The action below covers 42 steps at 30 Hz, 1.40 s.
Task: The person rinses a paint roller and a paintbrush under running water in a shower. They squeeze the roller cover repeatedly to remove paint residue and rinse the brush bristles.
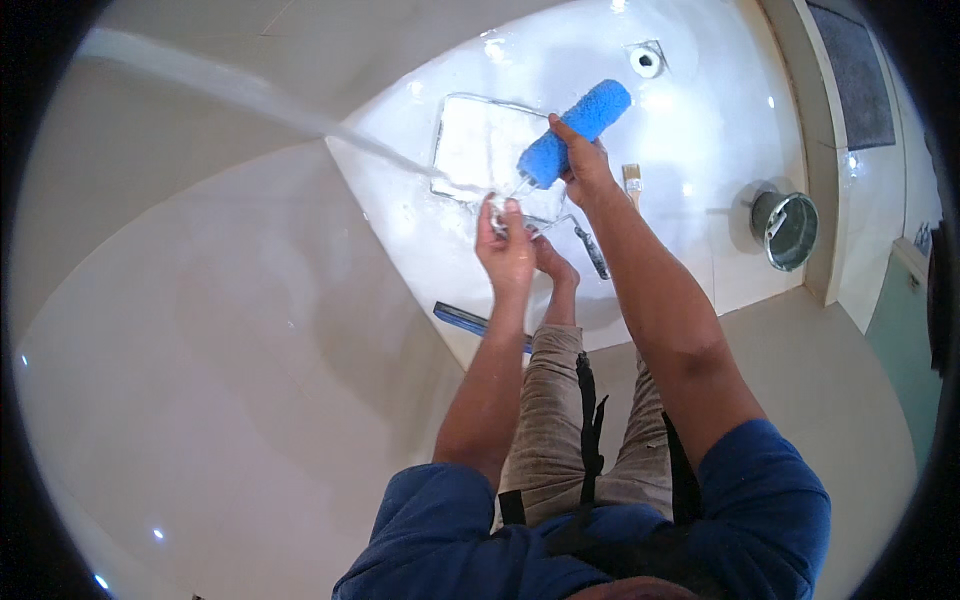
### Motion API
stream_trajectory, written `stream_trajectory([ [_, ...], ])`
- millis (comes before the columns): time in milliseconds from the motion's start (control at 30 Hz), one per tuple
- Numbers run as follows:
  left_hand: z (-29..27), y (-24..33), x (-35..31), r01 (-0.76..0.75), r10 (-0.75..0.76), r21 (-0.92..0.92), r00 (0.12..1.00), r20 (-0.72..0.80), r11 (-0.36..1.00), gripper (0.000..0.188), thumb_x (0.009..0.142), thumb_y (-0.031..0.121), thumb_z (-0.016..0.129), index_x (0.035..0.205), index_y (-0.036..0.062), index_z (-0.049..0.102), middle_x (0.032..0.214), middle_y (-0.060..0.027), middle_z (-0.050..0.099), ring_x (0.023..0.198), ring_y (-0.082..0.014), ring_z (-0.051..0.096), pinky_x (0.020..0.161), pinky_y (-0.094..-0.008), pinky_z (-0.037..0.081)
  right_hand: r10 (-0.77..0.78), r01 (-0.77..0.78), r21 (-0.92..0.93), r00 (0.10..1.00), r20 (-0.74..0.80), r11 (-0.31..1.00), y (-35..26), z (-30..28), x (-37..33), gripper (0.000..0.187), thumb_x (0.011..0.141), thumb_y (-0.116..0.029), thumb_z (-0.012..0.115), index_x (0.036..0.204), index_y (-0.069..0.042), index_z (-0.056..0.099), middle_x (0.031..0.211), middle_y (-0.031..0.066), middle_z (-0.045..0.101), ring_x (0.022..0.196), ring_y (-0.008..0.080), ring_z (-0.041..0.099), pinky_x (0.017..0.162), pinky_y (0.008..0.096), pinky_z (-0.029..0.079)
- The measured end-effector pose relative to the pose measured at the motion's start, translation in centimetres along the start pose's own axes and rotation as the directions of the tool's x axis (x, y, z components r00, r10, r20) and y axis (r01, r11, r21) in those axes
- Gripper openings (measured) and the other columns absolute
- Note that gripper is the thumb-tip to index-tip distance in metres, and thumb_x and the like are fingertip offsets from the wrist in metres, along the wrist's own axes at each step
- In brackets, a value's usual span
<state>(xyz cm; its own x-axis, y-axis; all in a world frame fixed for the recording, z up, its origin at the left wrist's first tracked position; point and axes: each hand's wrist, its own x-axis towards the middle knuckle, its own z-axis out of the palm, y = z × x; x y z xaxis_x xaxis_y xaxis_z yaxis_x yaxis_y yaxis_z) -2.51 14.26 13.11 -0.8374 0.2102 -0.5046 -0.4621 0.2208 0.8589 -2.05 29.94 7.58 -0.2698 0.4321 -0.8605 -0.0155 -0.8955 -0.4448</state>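
My right hand [588,168] is closed around a fluffy blue paint roller [602,106], tilted up to the right. Thin metal shows at its lower end, close to my left hand [510,252]. The fingers of that hand are bent round something small and whitish, which I cannot make out. A dark roller handle [591,252] with bent wire hangs beside my right wrist; my hands hide how it joins the roller. Beneath lies a white-coated paint tray [462,143]. From the upper left a blurred pale band, perhaps a hose or water, runs toward my left fingers.
A flat paintbrush [632,180] lies right of my right hand. Farther right stands a dark bucket [785,230] near a raised edge. A white round fitting [647,62] is at the back of the wet white floor. A long blue tool [462,320] lies by my left forearm.
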Motion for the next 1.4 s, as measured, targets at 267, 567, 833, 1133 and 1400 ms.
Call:
stream_trajectory([
  [267,-1.4,7.3,2.6,0.087,-0.091,0.110,0.995,0.034,0.990,0.041,0.090,0.024,0.074,0.120,0.0004,0.060,0.088,-0.0072,0.065,0.061,-0.0105,0.061,0.042,-0.0216,0.039,0.163,-0.191,0.136,0.968,0.190,0.972,3.6,1.7,0.5,0.082,0.087,-0.026,0.075,0.145,0.001,0.022,0.128,0.0195,0.054,0.108,0.0319,0.063,0.087,0.0471,0.057],
  [567,-2.5,9.7,3.6,0.031,-0.013,0.164,0.994,-0.112,0.986,0.031,0.087,0.017,0.072,0.105,-0.0067,0.062,0.078,-0.0117,0.065,0.062,-0.0129,0.063,0.051,-0.0263,0.054,0.231,-0.238,0.026,0.960,0.156,0.971,5.1,7.1,-4.2,0.118,0.086,-0.024,0.077,0.150,0.001,-0.019,0.129,0.0240,0.050,0.103,0.0290,0.063,0.080,0.0450,0.058],
  [833,-1.7,7.8,5.5,0.217,-0.224,-0.080,0.969,-0.099,0.973,0.023,0.088,0.017,0.073,0.091,-0.0013,0.059,0.083,-0.0117,0.064,0.065,-0.0164,0.063,0.055,-0.0265,0.056,0.243,-0.235,-0.061,0.935,0.259,0.970,4.1,8.0,-4.1,0.074,0.089,-0.033,0.073,0.136,0.003,0.029,0.110,0.0150,0.055,0.086,0.0254,0.062,0.060,0.0362,0.054],
  [1133,-2.6,9.8,5.5,0.263,-0.288,-0.177,0.948,-0.138,0.948,0.030,0.093,0.028,0.070,0.087,0.0028,0.056,0.079,-0.0099,0.063,0.057,-0.0163,0.062,0.045,-0.0264,0.047,0.372,-0.291,-0.350,0.908,0.194,0.891,5.2,9.5,-5.1,0.055,0.104,-0.046,0.036,0.145,-0.011,0.031,0.105,0.0125,0.053,0.059,0.0137,0.050,0.039,0.0312,0.040],
  [1400,-3.9,10.5,4.8,0.316,-0.340,-0.165,0.928,-0.153,0.934,0.030,0.094,0.032,0.068,0.087,0.0043,0.057,0.075,-0.0070,0.064,0.058,-0.0132,0.062,0.041,-0.0247,0.038,0.293,-0.236,-0.368,0.950,0.107,0.899,5.3,9.8,-6.9,0.050,0.106,-0.041,0.030,0.147,-0.013,0.033,0.084,0.0106,0.056,0.058,0.0158,0.053,0.044,0.0332,0.044],
])
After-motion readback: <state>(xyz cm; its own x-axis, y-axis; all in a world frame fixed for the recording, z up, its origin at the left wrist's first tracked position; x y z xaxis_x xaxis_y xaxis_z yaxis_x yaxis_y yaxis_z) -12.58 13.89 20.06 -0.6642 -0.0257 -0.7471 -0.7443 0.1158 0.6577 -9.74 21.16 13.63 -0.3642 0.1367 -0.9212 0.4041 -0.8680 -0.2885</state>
